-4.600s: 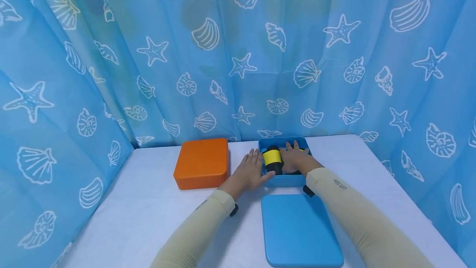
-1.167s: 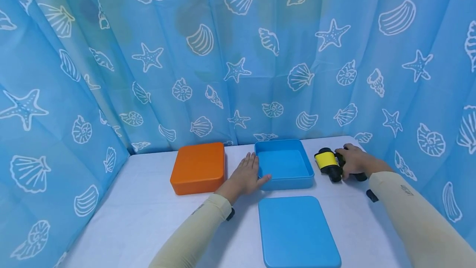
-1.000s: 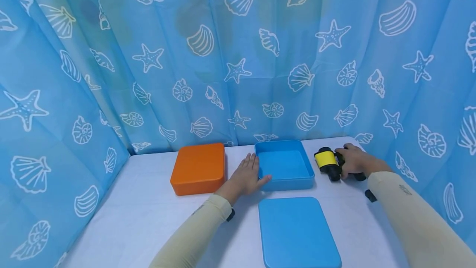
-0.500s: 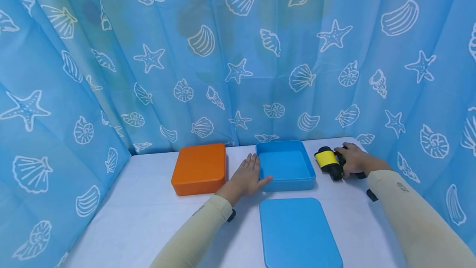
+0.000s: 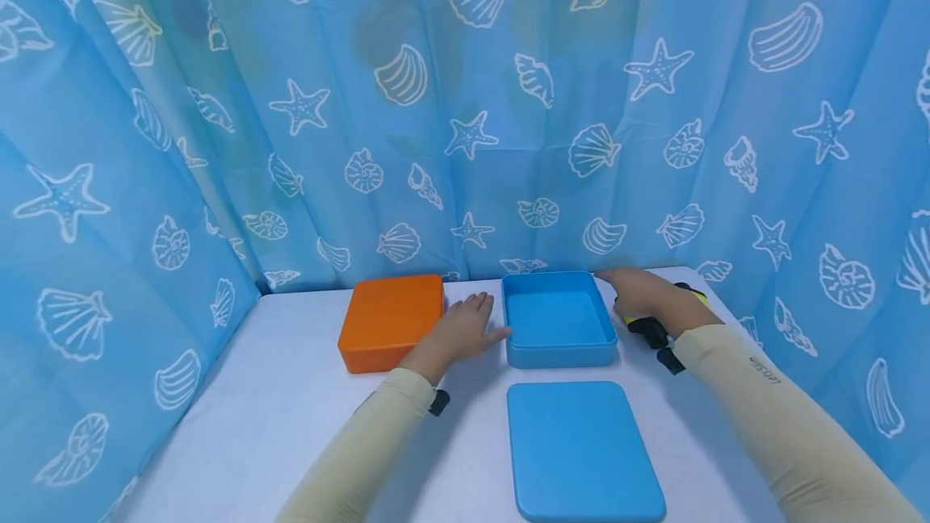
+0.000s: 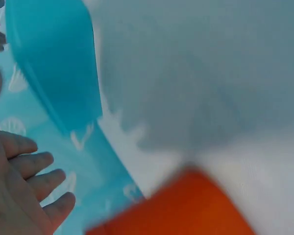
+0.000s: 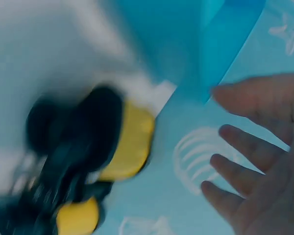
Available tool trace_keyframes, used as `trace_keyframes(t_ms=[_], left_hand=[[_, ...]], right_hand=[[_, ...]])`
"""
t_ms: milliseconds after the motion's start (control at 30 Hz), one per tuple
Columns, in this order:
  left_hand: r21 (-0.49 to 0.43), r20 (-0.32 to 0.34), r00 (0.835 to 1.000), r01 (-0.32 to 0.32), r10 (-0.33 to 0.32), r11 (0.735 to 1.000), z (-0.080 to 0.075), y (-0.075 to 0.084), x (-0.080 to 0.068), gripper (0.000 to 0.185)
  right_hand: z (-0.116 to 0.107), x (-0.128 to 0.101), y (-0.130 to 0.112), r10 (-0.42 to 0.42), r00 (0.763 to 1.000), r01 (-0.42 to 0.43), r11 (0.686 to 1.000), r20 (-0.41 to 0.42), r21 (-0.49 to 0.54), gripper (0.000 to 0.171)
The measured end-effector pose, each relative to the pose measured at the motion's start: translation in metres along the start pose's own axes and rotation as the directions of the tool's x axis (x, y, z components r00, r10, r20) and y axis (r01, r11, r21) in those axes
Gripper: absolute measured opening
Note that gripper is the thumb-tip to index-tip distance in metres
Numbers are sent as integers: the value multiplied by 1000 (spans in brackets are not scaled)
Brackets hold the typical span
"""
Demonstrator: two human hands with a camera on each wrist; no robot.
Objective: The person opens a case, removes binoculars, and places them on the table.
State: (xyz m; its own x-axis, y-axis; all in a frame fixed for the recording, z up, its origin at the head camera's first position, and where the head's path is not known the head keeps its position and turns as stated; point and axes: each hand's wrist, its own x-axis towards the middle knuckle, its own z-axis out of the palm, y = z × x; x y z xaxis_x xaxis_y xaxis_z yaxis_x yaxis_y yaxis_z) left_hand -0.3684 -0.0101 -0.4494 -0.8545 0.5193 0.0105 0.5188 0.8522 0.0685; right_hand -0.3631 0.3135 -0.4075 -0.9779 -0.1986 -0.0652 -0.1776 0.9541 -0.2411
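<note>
Black-and-yellow binoculars (image 5: pixel 649 332) lie on the table to the right of an open blue box (image 5: pixel 561 357); my right hand and forearm partly cover them in the head view. My right hand (image 5: pixel 643 297) is open above the binoculars, index finger reaching to the box's back right corner. In the right wrist view its spread fingers hold nothing, and the binoculars (image 7: pixel 132 142) are apart from them. My left hand (image 5: pixel 462 331) is open between the blue box and a closed orange box (image 5: pixel 392 320), its thumb near the blue wall. Nothing lies inside the blue box.
A flat blue lid (image 5: pixel 584 450) lies on the white tablecloth (image 5: pixel 254 426), nearer than the blue box. Behind the table and along both sides hangs a blue curtain (image 5: pixel 465 184) with shell and starfish prints.
Earlier, my right hand lifted the binoculars out of the blue box and set them down on the right. It has now let go and moved left. My left hand has drawn back slightly from the box.
</note>
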Motion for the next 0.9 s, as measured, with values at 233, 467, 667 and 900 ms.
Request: trace_keyframes(t_ms=[233,467,667,900], left_hand=[[-50,-74,989,123,-127,991,-19,-69,-27,71],[-38,-100,952,288,-291,957,-25,-145,-56,60],[-285,11,834,532,-552,797,-20,-182,-74,66],[-640,238,687,643,-687,421,-23,-199,-77,62]], right_hand=[[17,21,-55,-89,995,91,995,-46,37,59],[35,41,-107,-182,979,195,970,-96,148,54],[48,60,-148,-119,985,163,873,-122,459,51],[72,79,-193,-11,992,-120,239,127,964,51]])
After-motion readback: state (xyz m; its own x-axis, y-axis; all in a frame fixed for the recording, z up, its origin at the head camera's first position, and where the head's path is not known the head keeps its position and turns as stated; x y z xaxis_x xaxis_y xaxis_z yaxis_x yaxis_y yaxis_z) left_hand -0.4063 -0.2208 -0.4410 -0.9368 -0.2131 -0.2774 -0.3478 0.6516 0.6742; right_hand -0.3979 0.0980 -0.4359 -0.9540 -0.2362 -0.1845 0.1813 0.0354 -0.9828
